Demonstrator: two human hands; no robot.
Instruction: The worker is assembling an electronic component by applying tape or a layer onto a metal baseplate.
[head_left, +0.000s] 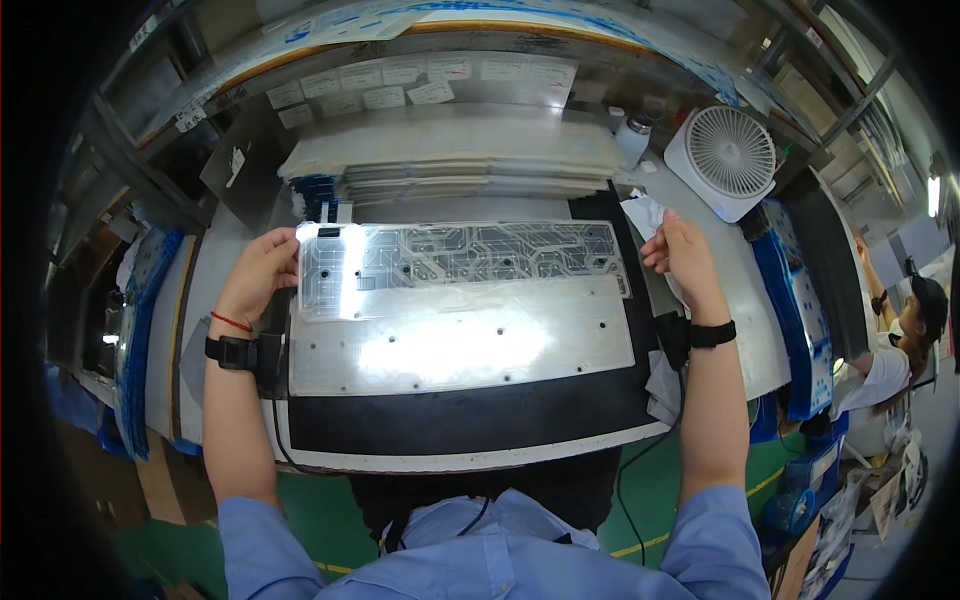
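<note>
A clear keyboard membrane sheet (480, 250) printed with silvery circuit traces lies over the far part of a shiny metal plate (450, 350) with small holes. At the sheet's upper left corner, my left hand (262, 272) pinches its edge between thumb and fingers. My right hand (685, 258) is off the sheet, just beyond its right end, with loosely curled fingers apart and nothing visible in them. Beside that hand lies a crumpled white piece (642, 213), paper or cloth. Under the plate is a black mat (450, 425).
Behind the mat rises a stack of thin flat sheets (470, 150). A white fan (730, 155) and a bottle (633, 140) stand at the back right. Blue-edged stacks (793, 310) flank the bench on the right. A shelf (480, 35) spans above. Another person (900, 350) is at far right.
</note>
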